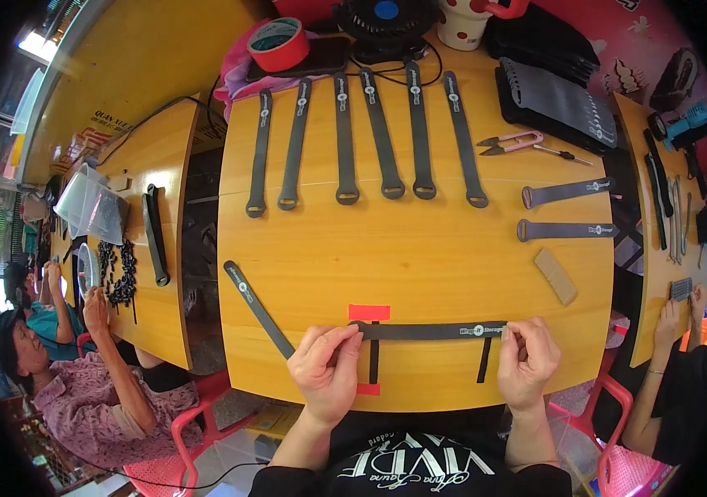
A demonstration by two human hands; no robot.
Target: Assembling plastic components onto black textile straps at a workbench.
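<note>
My left hand (326, 370) pinches the left end of a dark grey strap (432, 330) lying flat near the table's front edge. My right hand (527, 358) pinches its right end. Two short black strips (483, 359) lie crosswise under the strap, pointing toward me. A red tape mark (368, 312) sits just behind the strap's left end, and a smaller red mark (367, 388) sits at the table's edge by my left hand. Another grey strap (256, 306) lies slanted to the left of my left hand.
Several grey straps (382, 139) lie in a row at the back of the wooden table (420, 257), two more (565, 210) at the right. Thread snips (509, 143), red tape roll (278, 43), small fan (385, 21), a tan comb-like piece (555, 276). Other people work at side tables.
</note>
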